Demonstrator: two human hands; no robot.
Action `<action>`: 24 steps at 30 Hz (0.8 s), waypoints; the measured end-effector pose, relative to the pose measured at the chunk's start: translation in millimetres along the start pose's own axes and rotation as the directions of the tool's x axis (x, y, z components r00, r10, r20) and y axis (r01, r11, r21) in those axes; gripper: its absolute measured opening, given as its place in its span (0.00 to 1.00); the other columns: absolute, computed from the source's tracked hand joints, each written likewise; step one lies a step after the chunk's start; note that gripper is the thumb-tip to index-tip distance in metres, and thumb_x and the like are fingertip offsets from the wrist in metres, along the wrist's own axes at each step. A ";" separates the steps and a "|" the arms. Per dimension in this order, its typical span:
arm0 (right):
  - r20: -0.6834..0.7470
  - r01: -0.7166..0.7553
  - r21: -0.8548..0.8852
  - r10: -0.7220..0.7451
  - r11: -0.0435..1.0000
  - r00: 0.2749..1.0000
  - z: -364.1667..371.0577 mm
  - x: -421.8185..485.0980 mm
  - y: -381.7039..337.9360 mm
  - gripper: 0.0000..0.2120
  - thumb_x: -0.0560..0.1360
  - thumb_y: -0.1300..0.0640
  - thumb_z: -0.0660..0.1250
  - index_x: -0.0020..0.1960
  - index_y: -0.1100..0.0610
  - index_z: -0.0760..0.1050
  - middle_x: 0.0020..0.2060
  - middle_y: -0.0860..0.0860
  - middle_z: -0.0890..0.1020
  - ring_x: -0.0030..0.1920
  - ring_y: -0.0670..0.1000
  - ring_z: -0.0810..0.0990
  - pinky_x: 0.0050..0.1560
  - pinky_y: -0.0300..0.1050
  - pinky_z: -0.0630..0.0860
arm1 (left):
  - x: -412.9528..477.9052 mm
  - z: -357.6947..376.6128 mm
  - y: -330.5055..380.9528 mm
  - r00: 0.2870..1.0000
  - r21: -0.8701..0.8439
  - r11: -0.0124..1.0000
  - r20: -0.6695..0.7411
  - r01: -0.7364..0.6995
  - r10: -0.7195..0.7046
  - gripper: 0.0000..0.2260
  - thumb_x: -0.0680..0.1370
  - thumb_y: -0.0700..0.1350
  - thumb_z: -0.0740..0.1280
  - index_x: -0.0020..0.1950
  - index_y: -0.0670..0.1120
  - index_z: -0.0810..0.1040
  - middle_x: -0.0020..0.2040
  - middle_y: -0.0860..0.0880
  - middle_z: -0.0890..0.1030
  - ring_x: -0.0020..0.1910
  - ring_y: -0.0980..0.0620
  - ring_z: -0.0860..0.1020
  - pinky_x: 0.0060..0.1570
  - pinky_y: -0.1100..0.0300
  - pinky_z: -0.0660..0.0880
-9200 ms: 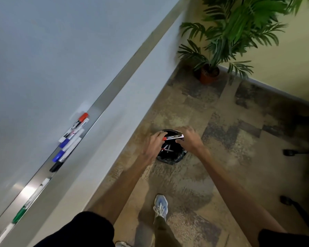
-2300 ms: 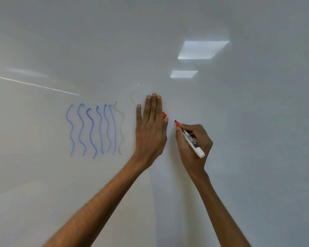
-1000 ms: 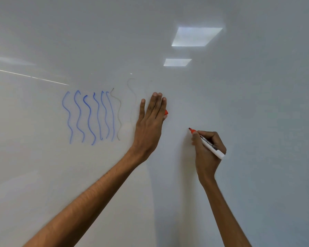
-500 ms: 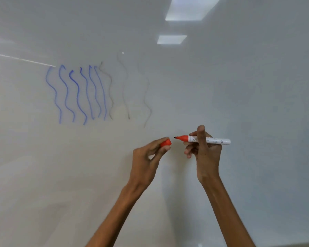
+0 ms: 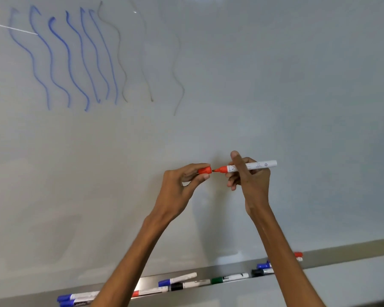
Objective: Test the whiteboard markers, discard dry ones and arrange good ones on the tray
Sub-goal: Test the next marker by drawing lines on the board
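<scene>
Hands, two, bare, raised side by side before the whiteboard, well above the tray, a narrow gap between them.

Left hand [image 5: 180,187]: thumb and fingertips pinch an orange-red cap [image 5: 204,170], its open end facing right.

Right hand [image 5: 251,185]: fingers curled round the red marker [image 5: 261,165], index finger laid up over the barrel. The marker is held near level, white barrel running out to the right, uncapped dark tip pointing left. Tip and cap mouth are in line and just beside each other; whether they touch cannot be told. Both forearms rise from the lower edge of the view.

Whiteboard [image 5: 275,85]: pale, glossy, filling most of the view behind the hands. At upper left, six blue wavy lines [image 5: 82,58], bold. To their right, three grey wavy lines [image 5: 177,74], thin and faint.

Tray [image 5: 346,253]: metal ledge along the foot of the whiteboard. Its contents all lie lengthwise. Left to right:
- pair of blue-capped markers [image 5: 75,296], close together at the far left
- half-hidden red marker [image 5: 146,291], its cap end against the left forearm
- single blue-capped marker [image 5: 177,280], with a black-capped marker [image 5: 180,286] just in front of it
- green-capped marker [image 5: 228,278], between the forearms
- second black-capped marker [image 5: 261,272] and a blue cap end [image 5: 263,265], both cut off by the right forearm
- red cap end [image 5: 298,254], showing just beyond the right forearm
</scene>
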State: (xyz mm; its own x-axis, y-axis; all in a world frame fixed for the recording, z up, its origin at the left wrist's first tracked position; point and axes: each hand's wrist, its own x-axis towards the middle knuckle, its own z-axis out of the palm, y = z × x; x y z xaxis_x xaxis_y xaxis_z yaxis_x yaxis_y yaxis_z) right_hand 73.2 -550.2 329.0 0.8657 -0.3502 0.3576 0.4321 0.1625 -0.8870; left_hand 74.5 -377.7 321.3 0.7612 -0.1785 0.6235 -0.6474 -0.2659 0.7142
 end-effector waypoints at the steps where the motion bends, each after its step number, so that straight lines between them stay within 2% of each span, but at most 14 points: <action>1: -0.012 0.002 0.003 -0.002 1.000 1.000 -1.1 -0.4 0.8 0.16 0.76 0.53 0.71 0.37 0.65 0.77 0.28 0.59 0.80 0.23 0.53 0.75 0.24 0.42 0.71 | -0.7 -0.7 -2.8 1.000 0.002 1.000 0.002 0.005 -0.005 0.09 0.77 0.43 0.71 0.57 0.46 0.83 0.50 0.57 0.85 0.52 0.60 0.82 0.54 0.68 0.75; 9: 0.042 -0.020 -0.049 0.022 0.999 0.999 7.5 -7.9 8.8 0.15 0.76 0.55 0.71 0.36 0.63 0.76 0.26 0.56 0.79 0.22 0.52 0.75 0.24 0.40 0.71 | -3.6 -0.8 -11.4 0.996 0.001 1.000 0.092 -0.007 0.006 0.09 0.77 0.43 0.71 0.57 0.47 0.83 0.50 0.57 0.85 0.52 0.60 0.82 0.55 0.66 0.76; 14: 0.033 -0.038 -0.052 0.040 0.998 0.999 10.2 -14.7 18.0 0.14 0.76 0.57 0.71 0.36 0.63 0.75 0.26 0.57 0.78 0.23 0.53 0.75 0.24 0.41 0.71 | -7.2 -2.2 -15.9 0.986 -0.004 0.997 0.151 0.073 -0.072 0.10 0.80 0.46 0.67 0.59 0.46 0.81 0.47 0.54 0.86 0.50 0.59 0.83 0.52 0.63 0.76; 17: -0.015 -0.064 -0.077 0.063 0.995 0.998 12.8 -21.3 26.4 0.13 0.77 0.59 0.70 0.35 0.62 0.74 0.25 0.56 0.78 0.22 0.52 0.75 0.24 0.41 0.71 | -11.0 -3.4 -19.7 0.968 0.060 0.994 0.231 0.087 -0.099 0.11 0.81 0.48 0.64 0.57 0.46 0.83 0.46 0.53 0.85 0.47 0.57 0.83 0.51 0.53 0.79; 19: -0.060 -0.083 -0.068 0.079 0.994 0.995 14.4 -27.2 32.0 0.13 0.78 0.61 0.69 0.35 0.62 0.74 0.24 0.56 0.78 0.22 0.52 0.75 0.23 0.41 0.71 | -15.7 -2.8 -23.7 0.968 0.122 0.991 0.237 0.059 -0.087 0.10 0.82 0.49 0.64 0.55 0.48 0.83 0.45 0.55 0.85 0.45 0.53 0.83 0.48 0.49 0.78; 21: -0.099 -0.102 -0.058 0.096 0.993 0.990 16.0 -34.0 37.1 0.13 0.78 0.63 0.68 0.35 0.62 0.73 0.24 0.56 0.78 0.21 0.53 0.74 0.23 0.41 0.71 | -21.2 -1.5 -27.5 0.975 0.140 0.990 0.213 0.034 -0.063 0.09 0.82 0.49 0.64 0.54 0.48 0.84 0.44 0.56 0.84 0.43 0.50 0.82 0.45 0.47 0.76; 24: -0.166 -0.142 -0.028 0.136 0.989 0.977 18.0 -45.5 47.5 0.11 0.77 0.64 0.66 0.37 0.63 0.74 0.23 0.56 0.77 0.21 0.52 0.74 0.23 0.41 0.72 | -27.8 3.0 -30.1 0.980 0.129 0.992 0.197 -0.017 -0.008 0.08 0.81 0.45 0.66 0.52 0.46 0.84 0.41 0.54 0.84 0.39 0.51 0.81 0.42 0.50 0.77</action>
State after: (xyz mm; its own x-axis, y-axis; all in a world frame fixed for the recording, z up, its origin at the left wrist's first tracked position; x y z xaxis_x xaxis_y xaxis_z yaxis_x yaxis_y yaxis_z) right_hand 58.9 -509.9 275.9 0.8624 -0.4729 0.1806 0.2975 0.1847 -0.9367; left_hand 72.9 -367.6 281.5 0.7593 -0.3589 0.5428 -0.6501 -0.3826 0.6565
